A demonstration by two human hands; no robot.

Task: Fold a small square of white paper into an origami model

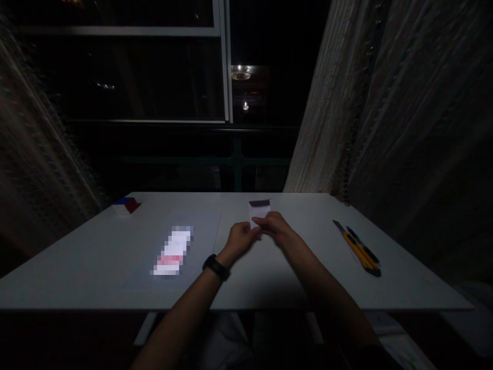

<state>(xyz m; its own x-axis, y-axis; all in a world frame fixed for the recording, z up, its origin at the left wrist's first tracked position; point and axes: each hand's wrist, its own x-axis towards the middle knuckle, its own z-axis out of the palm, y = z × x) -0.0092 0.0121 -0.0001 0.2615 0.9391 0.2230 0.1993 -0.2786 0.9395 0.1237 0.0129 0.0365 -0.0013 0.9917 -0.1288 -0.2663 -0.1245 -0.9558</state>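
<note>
Both hands meet over the middle of the white table, pinching a small piece of folded white paper (259, 209) between them. My left hand (242, 235), with a black band on its wrist, grips the paper's lower left part. On the lower right side, my right hand (276, 226) has its thumb laid across the front of the paper. A darker flap shows along the paper's top edge. The fingers hide its lower end.
A lit phone (173, 251), its screen blurred, lies on a large paper sheet (206, 231) at left. A cube puzzle (125, 206) sits at the far left. A yellow utility knife (359, 251) and a dark pen-like tool (364, 245) lie at right. Curtains (319, 92) flank the table (308, 288).
</note>
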